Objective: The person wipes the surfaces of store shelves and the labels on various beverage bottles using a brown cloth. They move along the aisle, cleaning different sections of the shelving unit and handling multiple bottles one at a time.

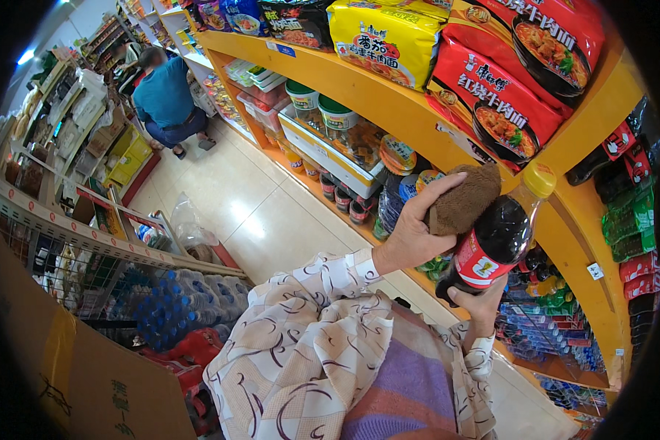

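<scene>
My left hand (418, 234) grips a folded brown cloth (466, 199), which rests against the upper side of a plastic bottle of dark soda (495, 236). The bottle has a yellow cap and a red label, and it tilts with the cap up and to the right. My right hand (481, 302) is closed around the lower part of the bottle. Just beyond the bottle, red instant noodle packs (492, 104) and a yellow noodle pack (388, 41) lie on an orange shelf (363, 80).
Lower shelves hold tubs with green lids (336, 113) and small jars. Bottled drinks (550, 324) fill the shelves at right. Shrink-wrapped water bottles (187, 302) and a cardboard box (99, 363) stand at left. A person in a teal shirt (165, 91) crouches down the aisle.
</scene>
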Demonstrator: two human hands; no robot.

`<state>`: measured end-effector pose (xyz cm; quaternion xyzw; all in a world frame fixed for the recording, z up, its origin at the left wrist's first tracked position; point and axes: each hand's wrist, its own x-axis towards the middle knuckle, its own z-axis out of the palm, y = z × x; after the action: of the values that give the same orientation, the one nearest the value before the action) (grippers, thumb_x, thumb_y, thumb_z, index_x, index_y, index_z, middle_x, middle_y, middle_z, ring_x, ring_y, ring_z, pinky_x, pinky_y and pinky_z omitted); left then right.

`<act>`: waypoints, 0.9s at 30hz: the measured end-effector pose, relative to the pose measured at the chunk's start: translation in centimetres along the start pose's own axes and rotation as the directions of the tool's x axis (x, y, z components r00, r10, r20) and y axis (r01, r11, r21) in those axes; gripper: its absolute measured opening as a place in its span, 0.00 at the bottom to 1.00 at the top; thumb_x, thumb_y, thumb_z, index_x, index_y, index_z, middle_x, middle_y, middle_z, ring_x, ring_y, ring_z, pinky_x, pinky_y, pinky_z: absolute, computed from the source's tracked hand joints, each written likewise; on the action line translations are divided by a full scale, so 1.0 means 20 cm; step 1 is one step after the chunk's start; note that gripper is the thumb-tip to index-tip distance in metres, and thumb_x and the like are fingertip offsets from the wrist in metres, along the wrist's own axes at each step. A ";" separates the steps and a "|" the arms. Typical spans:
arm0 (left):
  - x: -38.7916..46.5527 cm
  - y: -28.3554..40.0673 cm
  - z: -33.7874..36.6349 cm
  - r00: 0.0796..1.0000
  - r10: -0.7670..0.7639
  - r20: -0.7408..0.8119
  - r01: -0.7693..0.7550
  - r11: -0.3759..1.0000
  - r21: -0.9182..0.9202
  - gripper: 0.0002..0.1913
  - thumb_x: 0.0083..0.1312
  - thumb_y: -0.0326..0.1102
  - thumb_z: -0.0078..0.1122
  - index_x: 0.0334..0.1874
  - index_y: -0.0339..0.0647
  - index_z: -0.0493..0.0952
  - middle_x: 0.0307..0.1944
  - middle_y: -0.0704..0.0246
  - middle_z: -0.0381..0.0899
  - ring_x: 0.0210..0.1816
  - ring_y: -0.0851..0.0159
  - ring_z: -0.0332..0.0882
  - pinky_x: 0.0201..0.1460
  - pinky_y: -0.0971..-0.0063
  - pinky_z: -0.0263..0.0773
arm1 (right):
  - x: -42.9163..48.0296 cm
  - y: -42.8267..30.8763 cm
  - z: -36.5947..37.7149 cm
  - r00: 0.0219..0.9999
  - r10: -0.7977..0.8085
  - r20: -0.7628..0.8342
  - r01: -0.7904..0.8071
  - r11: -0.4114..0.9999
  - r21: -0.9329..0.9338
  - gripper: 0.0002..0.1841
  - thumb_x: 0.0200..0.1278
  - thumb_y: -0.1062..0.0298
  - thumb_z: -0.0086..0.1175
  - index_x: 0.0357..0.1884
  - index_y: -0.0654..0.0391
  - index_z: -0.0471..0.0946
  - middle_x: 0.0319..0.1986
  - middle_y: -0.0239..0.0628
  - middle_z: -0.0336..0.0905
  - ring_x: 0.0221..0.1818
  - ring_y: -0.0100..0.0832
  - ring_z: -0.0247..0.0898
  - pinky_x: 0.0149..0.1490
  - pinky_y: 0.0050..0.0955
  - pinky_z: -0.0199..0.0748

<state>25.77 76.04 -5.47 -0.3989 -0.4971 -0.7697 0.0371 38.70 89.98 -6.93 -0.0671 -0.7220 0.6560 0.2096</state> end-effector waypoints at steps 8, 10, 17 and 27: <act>0.00 0.00 0.00 0.974 -0.208 0.093 0.216 0.973 -0.083 0.37 0.49 0.17 0.57 0.66 0.41 0.64 0.61 0.63 0.68 0.63 0.66 0.66 0.65 0.73 0.62 | 0.04 0.00 0.03 0.993 -0.042 -0.113 0.050 0.996 0.069 0.32 0.31 0.73 0.66 0.47 0.66 0.70 0.36 0.38 0.78 0.37 0.30 0.77 0.45 0.28 0.76; -0.01 0.00 0.00 0.971 -0.218 0.099 0.226 0.971 -0.075 0.37 0.49 0.17 0.57 0.66 0.41 0.64 0.61 0.63 0.68 0.63 0.66 0.66 0.65 0.73 0.62 | 0.04 -0.01 0.05 0.987 -0.001 -0.161 0.014 0.997 0.079 0.31 0.31 0.74 0.66 0.46 0.66 0.70 0.36 0.38 0.79 0.36 0.29 0.77 0.44 0.27 0.76; -0.01 -0.01 0.01 0.979 -0.175 0.108 0.180 0.983 -0.039 0.36 0.50 0.19 0.59 0.66 0.40 0.63 0.63 0.62 0.67 0.63 0.65 0.66 0.65 0.72 0.62 | 0.07 -0.03 0.04 0.984 -0.049 -0.169 0.050 0.999 0.002 0.30 0.32 0.75 0.66 0.46 0.65 0.70 0.33 0.36 0.78 0.33 0.26 0.77 0.42 0.25 0.76; -0.04 -0.03 0.03 0.979 -0.144 0.141 0.154 0.986 -0.059 0.37 0.50 0.18 0.60 0.66 0.39 0.63 0.63 0.64 0.67 0.64 0.67 0.65 0.66 0.74 0.59 | 0.07 0.01 0.02 0.953 -0.056 -0.297 0.053 0.998 -0.018 0.34 0.30 0.74 0.66 0.48 0.65 0.68 0.40 0.38 0.76 0.40 0.31 0.75 0.51 0.29 0.72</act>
<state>26.39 76.45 -6.27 -0.4131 -0.4998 -0.7582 -0.0687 37.23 90.19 -6.74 -0.1461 -0.6870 0.6290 0.3332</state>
